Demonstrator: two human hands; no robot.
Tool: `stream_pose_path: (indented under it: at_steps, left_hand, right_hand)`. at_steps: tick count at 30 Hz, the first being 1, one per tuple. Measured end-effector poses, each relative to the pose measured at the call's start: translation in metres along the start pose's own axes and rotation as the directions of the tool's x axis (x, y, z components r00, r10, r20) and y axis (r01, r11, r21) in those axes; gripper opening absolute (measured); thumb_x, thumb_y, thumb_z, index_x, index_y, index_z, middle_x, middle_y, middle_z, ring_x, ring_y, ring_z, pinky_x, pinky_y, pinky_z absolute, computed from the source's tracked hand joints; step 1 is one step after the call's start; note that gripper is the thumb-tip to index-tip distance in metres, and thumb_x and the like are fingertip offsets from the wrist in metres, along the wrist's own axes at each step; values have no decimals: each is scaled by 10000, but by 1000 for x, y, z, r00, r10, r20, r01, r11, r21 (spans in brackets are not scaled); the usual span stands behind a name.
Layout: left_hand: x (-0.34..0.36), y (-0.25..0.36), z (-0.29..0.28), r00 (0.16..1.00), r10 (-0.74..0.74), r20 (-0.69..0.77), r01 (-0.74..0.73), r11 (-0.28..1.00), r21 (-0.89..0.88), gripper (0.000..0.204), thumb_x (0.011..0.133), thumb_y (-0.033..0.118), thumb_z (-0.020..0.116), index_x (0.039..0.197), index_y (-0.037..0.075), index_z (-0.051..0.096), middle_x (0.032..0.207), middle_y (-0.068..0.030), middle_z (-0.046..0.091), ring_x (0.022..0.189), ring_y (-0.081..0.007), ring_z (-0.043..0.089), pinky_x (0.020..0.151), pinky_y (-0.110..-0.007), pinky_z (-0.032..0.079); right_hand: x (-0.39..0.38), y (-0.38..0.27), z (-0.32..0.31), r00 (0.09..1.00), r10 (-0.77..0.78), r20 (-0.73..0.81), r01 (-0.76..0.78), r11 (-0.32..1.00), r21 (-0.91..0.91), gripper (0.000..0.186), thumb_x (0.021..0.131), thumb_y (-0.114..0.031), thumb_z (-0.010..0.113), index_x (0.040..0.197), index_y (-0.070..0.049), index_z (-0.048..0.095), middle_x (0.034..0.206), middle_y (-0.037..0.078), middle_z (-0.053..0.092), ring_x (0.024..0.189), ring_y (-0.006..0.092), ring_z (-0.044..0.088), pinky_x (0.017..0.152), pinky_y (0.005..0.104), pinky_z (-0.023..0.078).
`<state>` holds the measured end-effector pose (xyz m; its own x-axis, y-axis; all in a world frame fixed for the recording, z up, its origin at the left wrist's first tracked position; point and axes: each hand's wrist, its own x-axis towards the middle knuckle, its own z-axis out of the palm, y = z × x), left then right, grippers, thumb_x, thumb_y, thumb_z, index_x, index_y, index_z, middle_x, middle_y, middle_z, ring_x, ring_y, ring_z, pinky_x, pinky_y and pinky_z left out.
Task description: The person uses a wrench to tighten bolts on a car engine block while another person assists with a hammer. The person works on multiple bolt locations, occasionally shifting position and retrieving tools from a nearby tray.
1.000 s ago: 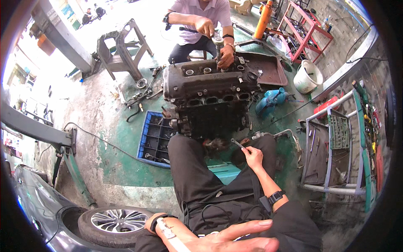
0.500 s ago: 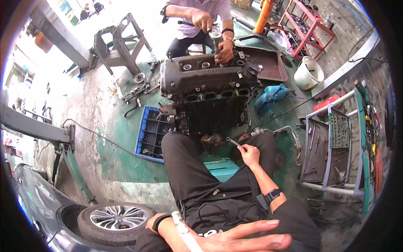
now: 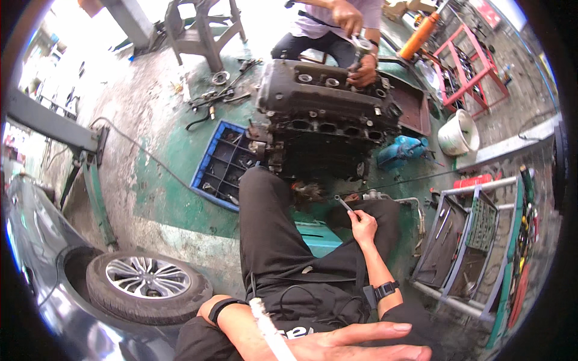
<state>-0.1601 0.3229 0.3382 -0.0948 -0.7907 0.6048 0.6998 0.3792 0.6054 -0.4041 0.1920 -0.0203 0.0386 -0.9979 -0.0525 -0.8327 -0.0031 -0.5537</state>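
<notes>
My right hand [image 3: 363, 227] is closed on a slim metal wrench [image 3: 344, 204] above my right thigh, its ring-like end pointing toward the engine. Low in the picture, close to the camera, my left hand [image 3: 367, 343] reaches rightward across my body with its fingers stretched apart. A white strip with a ragged end [image 3: 269, 328] lies over or in front of my left wrist; I cannot tell whether it touches. Before my knees stands a dark, greasy engine [image 3: 325, 108]. Across from me a co-worker's hands [image 3: 362, 71] hold a metal tool upright on the engine's top.
Left of the engine lies a blue divided tray [image 3: 224, 162] with small parts. A blue jug [image 3: 402, 152], a white bucket [image 3: 459, 133] and a tool rack [image 3: 475, 240] stand to the right. A wheel [image 3: 147, 280] lies beside a car at lower left.
The view has shifted, so the engine and co-worker sit further right and higher. My right hand still holds the wrench; my left hand stays outstretched.
</notes>
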Motion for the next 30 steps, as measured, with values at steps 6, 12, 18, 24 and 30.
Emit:
stream_pose_path:
  at_steps: [6,12,18,24,30]
  left_hand:
    - [-6,1,-48,903,287,-319,-311,950,-26,596,989,479,288,1470,140,193,1251,-324,537,1143,-442,511,1012,-600,329]
    - [-154,41,-242,275,410,-870,200,861,468,558,941,179,419,1439,-42,300,1362,-259,498,1290,-320,492,982,-437,495]
    - [-413,46,-385,-465,-33,-885,208,967,-146,579,920,219,460,1466,73,335,1521,-122,354,1462,-257,210,1031,-665,308]
    - [-496,8,-393,-586,-125,-801,263,906,-333,684,842,144,459,1494,144,252,1565,-102,241,1446,-263,212,1052,-669,296]
    - [-423,4,-442,-431,74,-899,332,940,-81,588,786,159,543,1359,115,420,1479,-102,338,1389,-255,261,1042,-664,301]
  right_hand:
    - [1,-1,7,999,-41,32,42,998,-36,275,846,-340,704,841,-66,714,686,137,645,644,330,639,578,418,463]
    - [5,2,11,998,-36,55,39,998,-56,288,849,-347,699,855,-60,718,705,138,658,662,329,650,595,407,475]
    - [5,-2,11,995,-13,97,21,997,-76,298,857,-352,688,867,-56,722,720,141,669,685,324,659,618,404,482]
    - [5,-3,11,992,24,120,-16,997,-69,304,855,-359,692,869,-57,720,703,138,663,672,320,657,607,394,478]
    - [11,1,17,992,15,123,-10,999,-43,314,856,-369,692,869,-56,716,692,150,651,659,326,651,596,404,472]
